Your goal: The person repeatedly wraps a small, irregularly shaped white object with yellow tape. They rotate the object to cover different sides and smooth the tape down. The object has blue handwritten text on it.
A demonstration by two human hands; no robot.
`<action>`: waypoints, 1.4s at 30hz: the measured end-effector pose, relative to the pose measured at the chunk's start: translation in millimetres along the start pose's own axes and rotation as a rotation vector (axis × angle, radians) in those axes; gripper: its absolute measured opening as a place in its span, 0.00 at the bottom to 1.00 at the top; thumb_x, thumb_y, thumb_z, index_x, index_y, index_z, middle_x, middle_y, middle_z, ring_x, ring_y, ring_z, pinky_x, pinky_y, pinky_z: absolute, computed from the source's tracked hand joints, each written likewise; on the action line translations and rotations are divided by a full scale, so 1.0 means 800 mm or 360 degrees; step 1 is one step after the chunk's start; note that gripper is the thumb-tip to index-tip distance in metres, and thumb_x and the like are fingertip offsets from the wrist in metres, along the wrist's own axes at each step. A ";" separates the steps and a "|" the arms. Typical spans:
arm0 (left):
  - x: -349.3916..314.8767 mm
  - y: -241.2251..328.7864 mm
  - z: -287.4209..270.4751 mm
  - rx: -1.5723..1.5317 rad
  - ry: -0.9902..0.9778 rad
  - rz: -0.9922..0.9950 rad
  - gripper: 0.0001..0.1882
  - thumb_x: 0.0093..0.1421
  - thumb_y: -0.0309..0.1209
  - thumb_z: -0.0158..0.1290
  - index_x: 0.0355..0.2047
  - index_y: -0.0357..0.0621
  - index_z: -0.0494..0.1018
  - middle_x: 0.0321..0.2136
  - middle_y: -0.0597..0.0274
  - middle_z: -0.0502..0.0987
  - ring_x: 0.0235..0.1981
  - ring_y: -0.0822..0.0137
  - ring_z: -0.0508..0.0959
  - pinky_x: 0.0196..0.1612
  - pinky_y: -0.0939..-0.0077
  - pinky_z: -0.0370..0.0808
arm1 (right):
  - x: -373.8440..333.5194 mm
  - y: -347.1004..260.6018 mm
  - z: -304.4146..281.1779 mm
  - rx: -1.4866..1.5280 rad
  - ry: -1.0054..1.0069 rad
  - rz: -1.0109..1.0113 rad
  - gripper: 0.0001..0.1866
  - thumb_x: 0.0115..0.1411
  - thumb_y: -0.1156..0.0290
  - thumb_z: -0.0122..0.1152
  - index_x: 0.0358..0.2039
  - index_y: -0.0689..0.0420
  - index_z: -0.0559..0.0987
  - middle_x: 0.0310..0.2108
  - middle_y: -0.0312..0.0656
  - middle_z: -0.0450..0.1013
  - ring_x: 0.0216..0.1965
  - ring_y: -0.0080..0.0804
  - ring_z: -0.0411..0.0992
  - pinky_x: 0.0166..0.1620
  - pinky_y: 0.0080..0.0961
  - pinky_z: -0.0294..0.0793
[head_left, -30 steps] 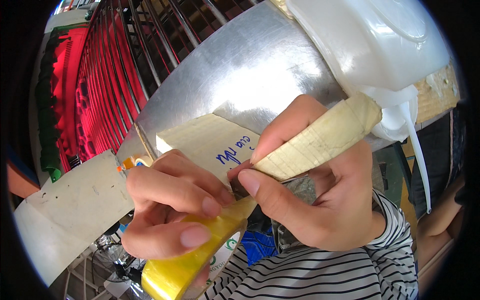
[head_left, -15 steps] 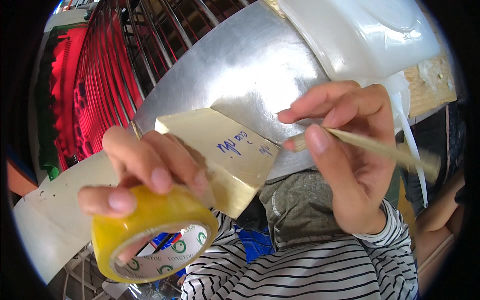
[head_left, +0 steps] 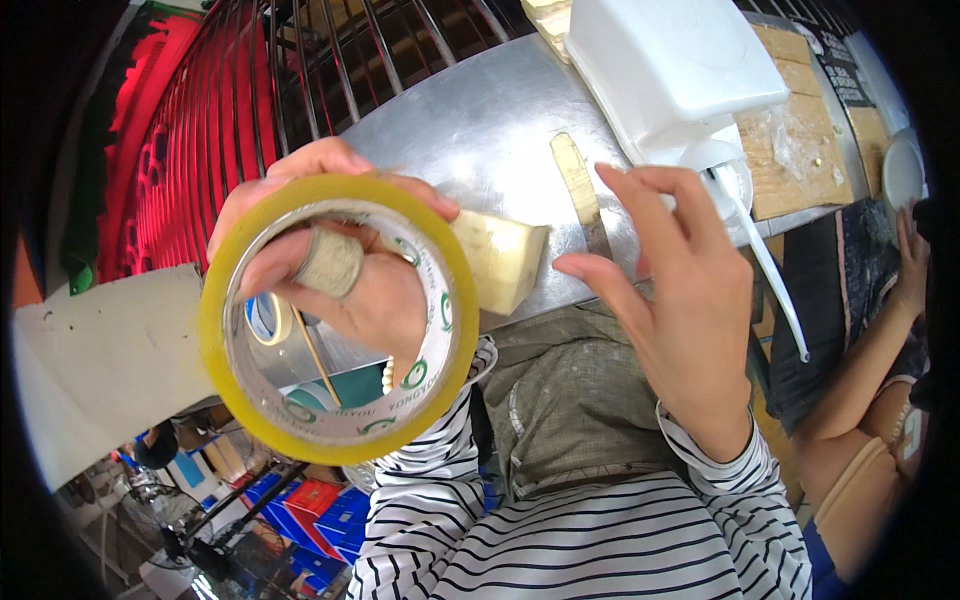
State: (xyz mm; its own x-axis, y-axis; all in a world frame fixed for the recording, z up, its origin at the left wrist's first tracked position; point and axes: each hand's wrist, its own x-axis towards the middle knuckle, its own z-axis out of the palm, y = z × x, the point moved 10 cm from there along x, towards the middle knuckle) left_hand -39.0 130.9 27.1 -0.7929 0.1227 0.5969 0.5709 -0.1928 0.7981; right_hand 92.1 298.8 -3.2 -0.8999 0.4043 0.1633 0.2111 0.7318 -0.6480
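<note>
My left hand (head_left: 375, 305) grips a wide roll of yellow clear tape (head_left: 222, 340), raised close to view with its round hole facing me. Through the hole show my palm and a thumb with a beige wrap (head_left: 332, 262) on it. A cream-coloured block (head_left: 505, 255) lies on the metal tabletop (head_left: 470, 110), partly hidden behind the roll. My right hand (head_left: 690, 290) is empty above the table's near edge, thumb and fingers apart. Just beyond its fingertips, a flat pale yellow strip (head_left: 573, 178) lies on the metal.
A white plastic container (head_left: 680, 80) stands at the back right, with a long white handle (head_left: 778, 275) near it. Beyond is a wooden board (head_left: 795, 130). Metal bars (head_left: 340, 70) line the far side. At right is another person's arm (head_left: 850, 370).
My left hand has raised the tape roll and turned its hole toward me. My right hand has let go of a pale strip; a similar strip now lies on the table.
</note>
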 end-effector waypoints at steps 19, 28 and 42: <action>-0.022 0.003 -0.010 -0.0214 0.0496 -0.0219 0.16 0.74 0.45 0.39 0.49 0.47 0.56 0.41 0.52 0.72 0.20 0.65 0.78 0.22 0.73 0.79 | 0.012 -0.046 0.042 0.0936 0.0060 -0.0637 0.37 0.39 0.82 0.74 0.54 0.56 0.76 0.49 0.46 0.77 0.48 0.44 0.77 0.49 0.32 0.79; -0.020 -0.002 -0.015 -0.0102 0.0543 -0.0243 0.18 0.73 0.45 0.41 0.50 0.45 0.56 0.41 0.52 0.73 0.22 0.64 0.79 0.26 0.74 0.79 | 0.011 -0.047 0.037 0.0767 0.0144 -0.0819 0.40 0.36 0.79 0.77 0.55 0.61 0.75 0.51 0.48 0.77 0.51 0.43 0.77 0.54 0.33 0.77; -0.030 0.022 -0.051 -0.0121 0.0693 -0.0164 0.22 0.72 0.46 0.44 0.51 0.40 0.58 0.45 0.52 0.73 0.29 0.64 0.81 0.34 0.77 0.78 | 0.035 -0.056 0.045 0.0923 -0.0321 -0.0999 0.24 0.44 0.75 0.75 0.45 0.52 0.85 0.53 0.46 0.76 0.55 0.41 0.75 0.55 0.34 0.78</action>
State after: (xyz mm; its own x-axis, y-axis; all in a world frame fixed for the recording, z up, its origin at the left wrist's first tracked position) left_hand -18.5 84.7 23.2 -0.8697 -0.2729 0.4112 0.4800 -0.2737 0.8335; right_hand 43.6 257.8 3.9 -0.8466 -0.1243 0.5175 -0.5235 0.3703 -0.7674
